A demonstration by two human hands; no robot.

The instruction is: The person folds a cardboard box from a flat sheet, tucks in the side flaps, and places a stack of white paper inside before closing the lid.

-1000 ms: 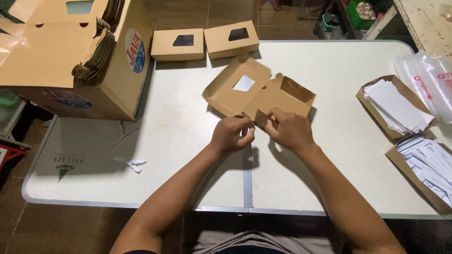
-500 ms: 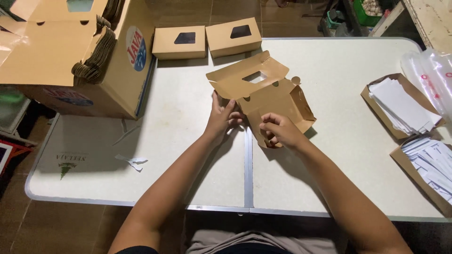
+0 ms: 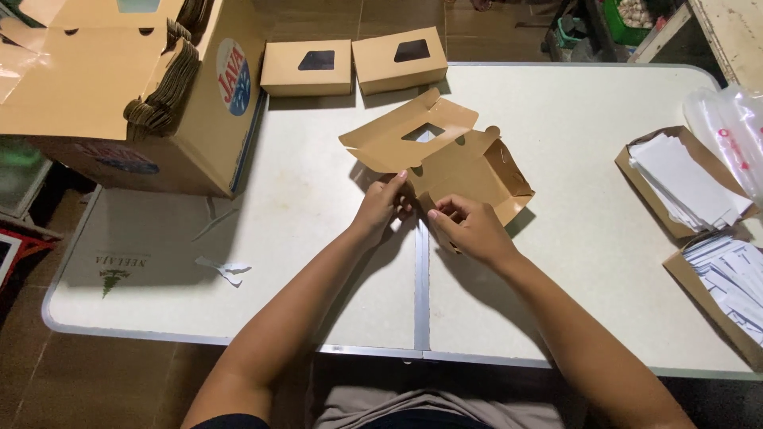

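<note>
A half-folded kraft cardboard box [image 3: 461, 171] with a cut-out window in its lid sits at the middle of the white folding table [image 3: 588, 103], and both hands work at its near edge. The left hand [image 3: 383, 208] is at the box's seven o'clock corner, fingers pinched on the cardboard where the lid flap meets the body; its fingertips touch the underside of the open lid. The right hand [image 3: 469, 229] lies just beside it, at the box's six o'clock side, fingers curled and gripping the lower front flap, with the thumb pressed on the fold. The two hands are near each other but not touching, and the box spreads away from them toward twelve and two o'clock, its lid tilted up and its tray part open to the right. At eleven o'clock from the box, at the far table edge, stand two finished window boxes [image 3: 354, 63] side by side, touching. At nine to ten o'clock a large open corrugated carton [image 3: 159, 103] rests partly over the left table edge, with a stack of flat kraft blanks [image 3: 163, 91] showing at its rim. At three o'clock, well apart from the hands, an open tray of white paper sheets [image 3: 683, 183] lies by the right edge, with a second tray of printed slips [image 3: 727, 278] at four o'clock. A clear plastic bag [image 3: 727, 131] lies at two o'clock.
</note>
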